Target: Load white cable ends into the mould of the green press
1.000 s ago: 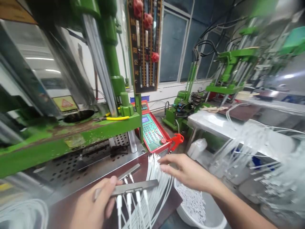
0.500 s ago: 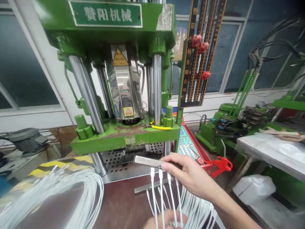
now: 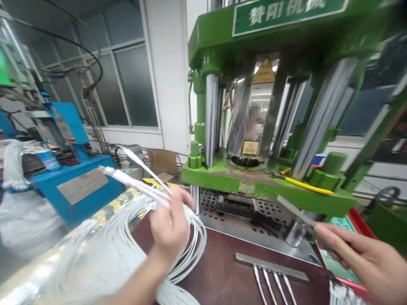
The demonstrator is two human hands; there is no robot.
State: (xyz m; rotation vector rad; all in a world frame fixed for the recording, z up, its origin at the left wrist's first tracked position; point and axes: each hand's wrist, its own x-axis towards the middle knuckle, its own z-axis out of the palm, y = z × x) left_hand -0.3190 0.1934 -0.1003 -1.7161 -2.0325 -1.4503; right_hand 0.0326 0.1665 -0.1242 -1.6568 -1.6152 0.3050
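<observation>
**White cables lifted in the left hand, metal strip in the right**

A small bunch of thin white cables with moulded white plug ends (image 3: 133, 180) is gripped in the closed left hand (image 3: 170, 224), the plug ends sticking up and to the left, above a large loose coil of white cables (image 3: 124, 241) lying on the bench. The right hand (image 3: 362, 258) is closed on one end of a flat grey metal strip (image 3: 294, 212), which slants up to the left, clear of the bench. A second flat grey metal strip with four white cables hanging from it (image 3: 270, 267) lies on the dark brown benchtop (image 3: 222, 271), between the hands. Behind stands a green vertical press with chrome columns (image 3: 270, 106), a yellow-handled tool (image 3: 307, 184) on its green platen. A blue machine (image 3: 70, 169) stands at the left under grey windows (image 3: 127, 84).
</observation>
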